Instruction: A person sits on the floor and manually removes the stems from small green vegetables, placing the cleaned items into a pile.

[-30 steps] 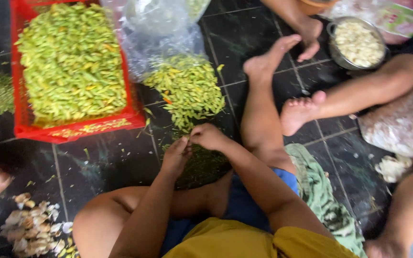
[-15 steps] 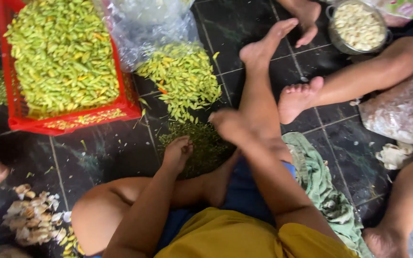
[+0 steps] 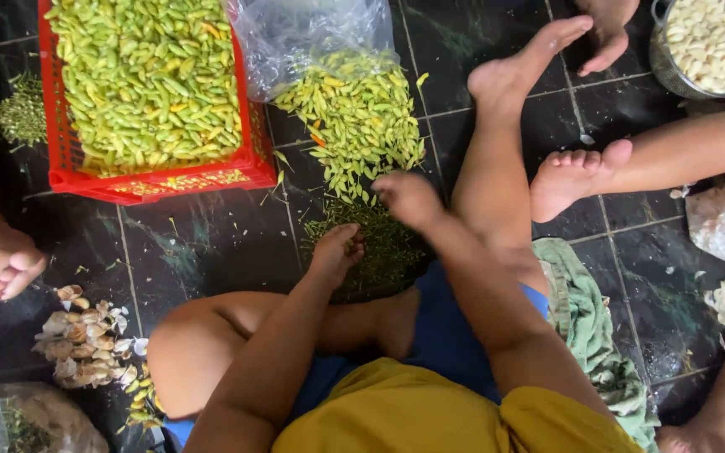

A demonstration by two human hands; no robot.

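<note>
In the head view we see our left hand [image 3: 337, 252] with fingers curled in, resting on a dark pile of green stems [image 3: 383, 252] on the tiled floor [image 3: 203, 243]. Our right hand [image 3: 406, 200] is blurred, held just above the same pile; we cannot tell if it grips anything. Beyond it lies a heap of green chillies [image 3: 354, 117] spilling from a clear plastic bag [image 3: 312, 33], beside a red crate [image 3: 153, 180] full of chillies.
</note>
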